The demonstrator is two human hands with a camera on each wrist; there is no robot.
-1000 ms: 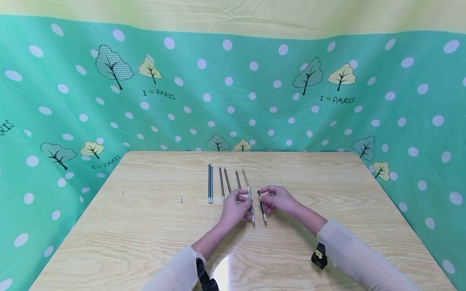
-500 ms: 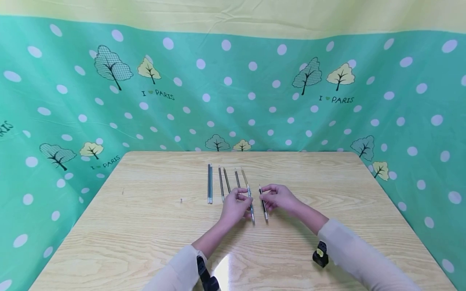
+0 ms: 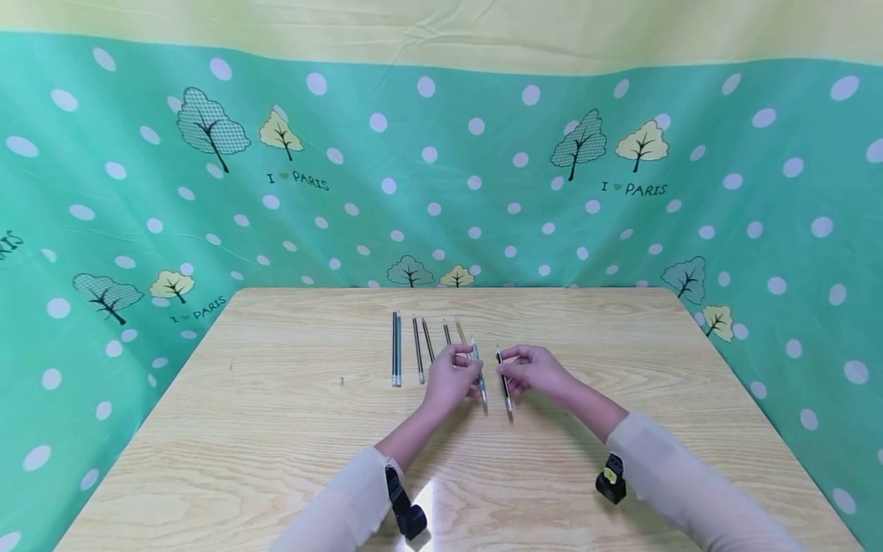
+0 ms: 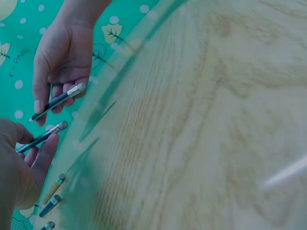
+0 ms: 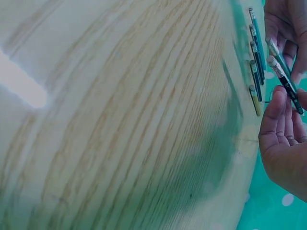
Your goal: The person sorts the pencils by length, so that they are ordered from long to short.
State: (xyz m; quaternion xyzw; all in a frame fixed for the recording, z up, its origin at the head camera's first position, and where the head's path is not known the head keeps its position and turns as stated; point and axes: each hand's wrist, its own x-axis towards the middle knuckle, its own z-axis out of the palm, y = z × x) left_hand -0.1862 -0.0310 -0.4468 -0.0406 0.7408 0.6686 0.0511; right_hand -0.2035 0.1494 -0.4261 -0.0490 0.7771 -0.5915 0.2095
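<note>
My left hand [image 3: 450, 379] pinches a blue-green pencil [image 3: 482, 387] between thumb and fingers, its silver eraser end toward me. Beside it on the right, my right hand [image 3: 541, 372] pinches a black pencil [image 3: 507, 392] with a pale eraser end. The two pencils are side by side with a small gap, both slanting slightly. In the left wrist view the held pencils, the left one [image 4: 42, 138] and the right one [image 4: 58, 102], show above the tabletop. In the right wrist view the black pencil [image 5: 286, 85] overlaps the blue-green one.
Left of the hands lie a pair of blue pencils [image 3: 396, 349] and several dark pencils [image 3: 418, 349]. A tan pencil [image 3: 461, 330] lies just beyond my left hand, which hides part of the row. A tiny scrap [image 3: 342, 381] sits farther left. A patterned green cloth [image 3: 441, 192] hangs behind the table.
My left hand has moved a little away from me and rightward with the blue-green pencil. The right hand has shifted slightly right with the black pencil. The pencils on the table stay put.
</note>
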